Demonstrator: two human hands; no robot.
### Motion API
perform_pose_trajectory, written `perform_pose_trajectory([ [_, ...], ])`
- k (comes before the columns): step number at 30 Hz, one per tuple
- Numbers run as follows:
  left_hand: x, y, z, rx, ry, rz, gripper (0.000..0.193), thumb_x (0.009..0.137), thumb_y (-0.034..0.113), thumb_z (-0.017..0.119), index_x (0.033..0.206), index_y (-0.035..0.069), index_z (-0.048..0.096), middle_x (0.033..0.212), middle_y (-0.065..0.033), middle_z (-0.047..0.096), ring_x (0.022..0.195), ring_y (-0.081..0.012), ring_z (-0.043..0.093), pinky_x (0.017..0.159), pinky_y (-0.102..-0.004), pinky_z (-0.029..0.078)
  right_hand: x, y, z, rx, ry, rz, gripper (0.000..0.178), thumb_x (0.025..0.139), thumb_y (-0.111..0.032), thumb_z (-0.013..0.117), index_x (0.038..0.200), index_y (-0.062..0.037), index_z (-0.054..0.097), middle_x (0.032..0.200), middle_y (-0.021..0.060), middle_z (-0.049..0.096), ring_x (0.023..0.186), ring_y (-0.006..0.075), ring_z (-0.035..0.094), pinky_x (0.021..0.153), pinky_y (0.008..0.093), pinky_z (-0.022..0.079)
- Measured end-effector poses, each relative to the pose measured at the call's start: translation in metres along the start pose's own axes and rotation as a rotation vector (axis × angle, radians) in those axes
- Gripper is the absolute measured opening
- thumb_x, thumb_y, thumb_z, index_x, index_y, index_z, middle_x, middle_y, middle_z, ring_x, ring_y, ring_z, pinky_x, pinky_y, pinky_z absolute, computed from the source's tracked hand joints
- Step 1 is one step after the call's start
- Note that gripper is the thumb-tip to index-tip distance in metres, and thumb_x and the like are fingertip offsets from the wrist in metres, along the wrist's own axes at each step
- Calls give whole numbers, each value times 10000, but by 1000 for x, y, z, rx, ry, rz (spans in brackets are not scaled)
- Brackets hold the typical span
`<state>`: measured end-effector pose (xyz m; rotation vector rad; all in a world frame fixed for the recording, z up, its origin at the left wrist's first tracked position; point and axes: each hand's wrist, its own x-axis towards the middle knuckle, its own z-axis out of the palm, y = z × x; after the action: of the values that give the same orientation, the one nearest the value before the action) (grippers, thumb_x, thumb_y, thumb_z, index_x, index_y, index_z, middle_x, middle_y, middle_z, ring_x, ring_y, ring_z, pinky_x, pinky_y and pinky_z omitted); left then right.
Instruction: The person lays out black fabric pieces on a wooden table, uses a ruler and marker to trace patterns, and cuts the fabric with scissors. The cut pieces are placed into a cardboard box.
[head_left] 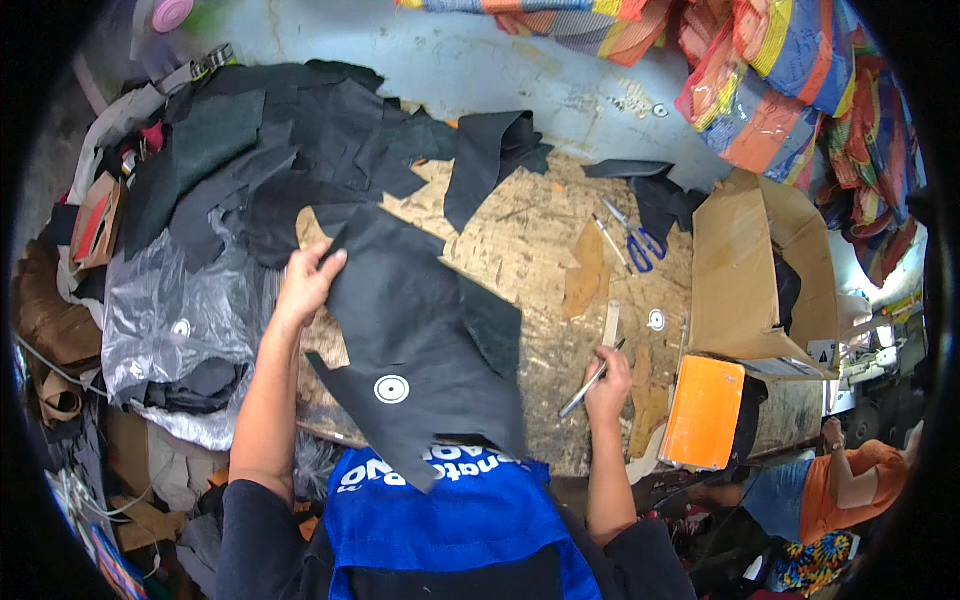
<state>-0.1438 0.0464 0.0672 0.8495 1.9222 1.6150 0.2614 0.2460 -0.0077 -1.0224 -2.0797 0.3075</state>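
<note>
A large sheet of black leather [400, 300] spreads over the worn wooden table in front of me, its near edge hanging over my blue apron [440, 520]. My left hand [312, 280] pinches the sheet's upper left edge between thumb and fingers, beside a tan piece [312, 226] partly hidden underneath. To the right of the sheet, my right hand [608, 385] is closed around a slim silver pen [583, 392], whose writing end I cannot make out. A pale flat strip [611, 322] lies just beyond that hand. A round white marker [392, 389] rests on the leather.
Scissors with blue handles [645, 250] lie farther right on the table. An open cardboard box [735, 275] and an orange box [703, 412] stand at the right edge. Black leather scraps [330, 130] heap at the far left, above a clear plastic bag [180, 290]. Another person [850, 485] is at lower right.
</note>
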Motion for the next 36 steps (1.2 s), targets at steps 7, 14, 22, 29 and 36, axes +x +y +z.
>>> perform_pose_trajectory([
  [7, -54, -76, -8, -293, 133, -164, 517, 817, 33, 655, 1274, -79, 439, 979, -126, 638, 875, -155, 621, 811, -259, 494, 14, -47, 10, 45, -8, -136, 248, 679, -71, 739, 895, -10, 635, 872, 155, 632, 837, 312, 607, 759, 365, 487],
  [14, -67, -41, 23, -109, -106, -234, 446, 798, 68, 686, 1190, -57, 516, 1068, -112, 631, 1013, -200, 591, 902, -306, 454, 18, -109, 55, 223, -371, -412, 408, 629, -178, 819, 971, -39, 645, 935, 143, 654, 871, 294, 613, 789, 356, 500],
  [22, 11, 5, 2, 144, 45, 137, 276, 856, 103, 595, 1102, -23, 597, 1068, -85, 630, 993, -182, 569, 894, -318, 430, 32, -89, 77, 478, -120, 8, 148, 792, -76, 655, 919, -4, 629, 849, 165, 646, 783, 294, 636, 704, 344, 506],
  [29, 131, 46, -101, 31, 599, -80, 448, 790, 252, 729, 974, -113, 544, 789, -90, 624, 591, -148, 548, 583, -299, 471, 105, -109, 138, 297, -256, -174, 302, 748, -136, 705, 1010, -9, 624, 997, 168, 648, 936, 302, 615, 830, 355, 488],
  [36, 45, 5, -26, 196, 614, 316, 723, 830, 172, 670, 1370, -91, 268, 1375, -266, 362, 1256, -285, 413, 1032, -372, 337, 152, -137, 204, -58, -397, -282, 196, 753, -47, 577, 945, -52, 614, 928, 137, 630, 920, 328, 567, 776, 412, 496],
])
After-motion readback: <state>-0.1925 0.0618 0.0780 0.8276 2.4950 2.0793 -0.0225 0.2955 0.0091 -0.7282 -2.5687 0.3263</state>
